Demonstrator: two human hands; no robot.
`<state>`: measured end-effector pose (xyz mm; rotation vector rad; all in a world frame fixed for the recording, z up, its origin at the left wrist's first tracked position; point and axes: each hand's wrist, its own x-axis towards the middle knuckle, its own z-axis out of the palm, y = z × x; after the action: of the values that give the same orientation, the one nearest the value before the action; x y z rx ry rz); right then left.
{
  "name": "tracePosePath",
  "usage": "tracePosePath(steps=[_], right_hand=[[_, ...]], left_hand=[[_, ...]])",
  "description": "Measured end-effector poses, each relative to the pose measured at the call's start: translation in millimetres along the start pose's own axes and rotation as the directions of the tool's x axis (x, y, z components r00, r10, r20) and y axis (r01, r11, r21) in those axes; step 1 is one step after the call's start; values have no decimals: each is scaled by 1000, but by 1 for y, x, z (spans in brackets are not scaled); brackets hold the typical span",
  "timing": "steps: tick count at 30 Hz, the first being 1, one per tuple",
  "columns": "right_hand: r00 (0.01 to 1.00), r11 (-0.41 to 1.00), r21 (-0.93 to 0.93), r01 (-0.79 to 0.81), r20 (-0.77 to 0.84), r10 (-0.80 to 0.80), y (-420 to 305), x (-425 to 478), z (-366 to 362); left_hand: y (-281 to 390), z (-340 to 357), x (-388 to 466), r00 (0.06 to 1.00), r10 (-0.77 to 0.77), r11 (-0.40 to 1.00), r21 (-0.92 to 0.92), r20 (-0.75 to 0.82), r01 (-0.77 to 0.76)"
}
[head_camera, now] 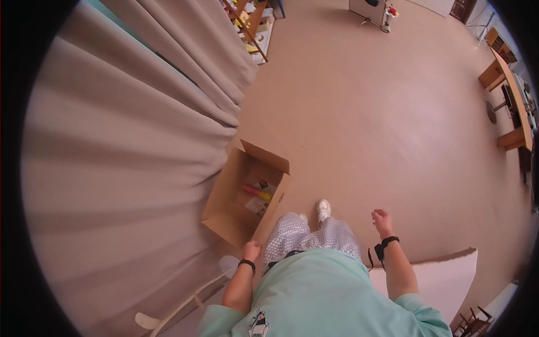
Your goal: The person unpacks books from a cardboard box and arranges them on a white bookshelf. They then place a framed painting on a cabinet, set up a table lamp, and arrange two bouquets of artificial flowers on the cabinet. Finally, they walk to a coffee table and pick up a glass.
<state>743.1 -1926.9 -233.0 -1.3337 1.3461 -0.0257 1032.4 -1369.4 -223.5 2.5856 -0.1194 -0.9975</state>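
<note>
My left hand point(252, 251) hangs low beside my thigh, near the close corner of an open cardboard box point(219, 204). Its fingers are turned away from view, so I cannot tell whether it touches the box. Inside the box lie a pink and yellow object point(257, 193) and some papers bearing print point(256, 206). Out to the side, above the floor, my right hand point(382, 222) is held in the air with loosely bent fingers and nothing in it. Each wrist wears a black band; the right one carries a small black device point(379, 252).
A long beige curtain point(126, 147) hangs along the left, touching the box side. Farther off stand a wooden shelf with plush toys point(252, 31) and a chair point(367, 10). A wooden desk point(511, 97) lines the right. Behind my right arm is a white panel-like surface point(446, 278).
</note>
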Motion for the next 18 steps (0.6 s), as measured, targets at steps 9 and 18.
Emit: tracePosePath(steps=[9,18], right_hand=[[994,981,163,-110,19,108,-28,57,-28],[798,755,318,-574,7,603,116,28,-46]], left_hand=[[7,-17,-11,957,-87,829,553,276,-84],[121,-61,56,979,-202,972,127,30,197]])
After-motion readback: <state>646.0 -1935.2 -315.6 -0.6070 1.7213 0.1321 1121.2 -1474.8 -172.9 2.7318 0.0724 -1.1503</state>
